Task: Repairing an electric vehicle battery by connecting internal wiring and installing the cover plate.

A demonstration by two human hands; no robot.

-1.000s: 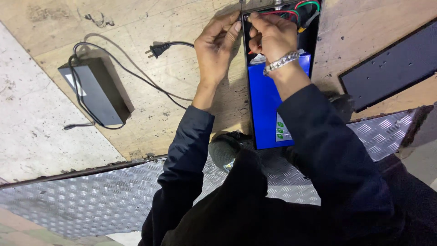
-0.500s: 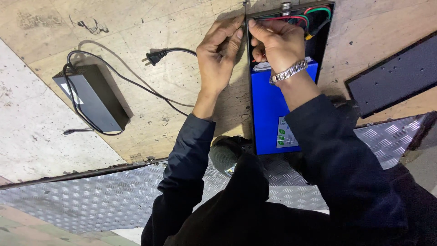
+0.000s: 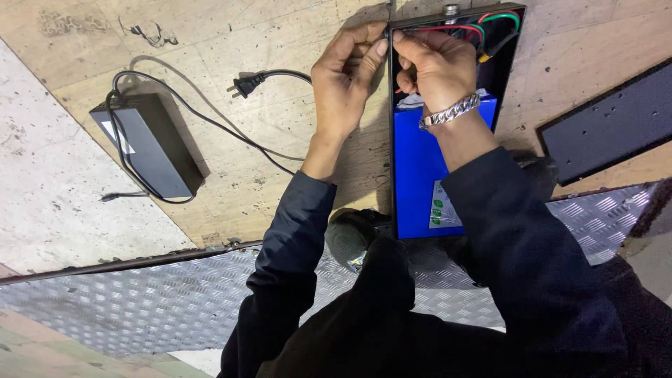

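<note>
A long black case (image 3: 509, 66) lies open on the wooden board, with a blue battery pack (image 3: 414, 164) inside it. Red and green wires (image 3: 493, 19) loop across its top end. My left hand (image 3: 344, 80) is outside the case, its fingertips pinching the left rim near the top. My right hand (image 3: 435, 64), with a metal chain bracelet (image 3: 448, 112) on the wrist, reaches into the case. Its curled fingers pinch the red wire right beside the left fingertips. What lies under its palm is hidden.
A black charger brick (image 3: 148, 143) lies at the left, its cable and plug (image 3: 245, 84) trailing toward my left hand. A flat black lid (image 3: 609, 122) rests at the right. Ribbed metal plate (image 3: 126, 308) runs along the board's near edge.
Both hands have stayed at the top end of the case; the fingertips have drawn closer together at the left rim.
</note>
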